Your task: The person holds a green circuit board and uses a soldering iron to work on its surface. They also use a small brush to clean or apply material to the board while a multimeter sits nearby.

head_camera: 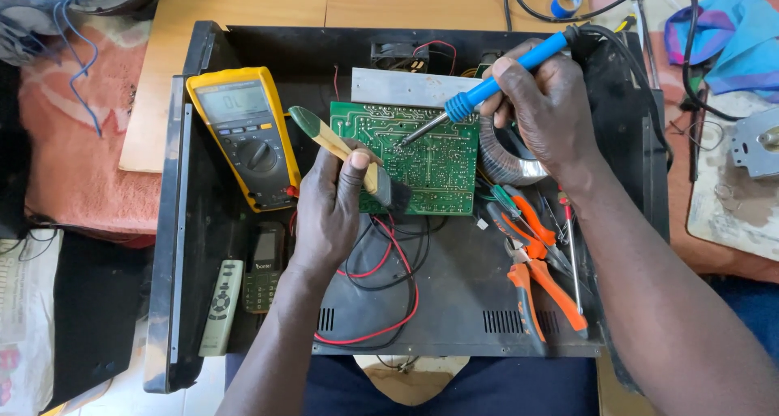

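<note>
With the right hand (545, 99) closed on the blue-handled soldering iron (487, 83), tip on the green circuit board (422, 152) near its upper middle, and the left hand (331, 201) gripping the brush (345, 152) at the board's left edge, hold the tip steady on one joint.

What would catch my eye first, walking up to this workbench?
Probably the green circuit board at the centre of the open black case, with the right hand touching a blue-handled soldering iron to it. The left hand grips a small paintbrush beside it. A yellow multimeter lies at left, orange-handled pliers at right.
</note>
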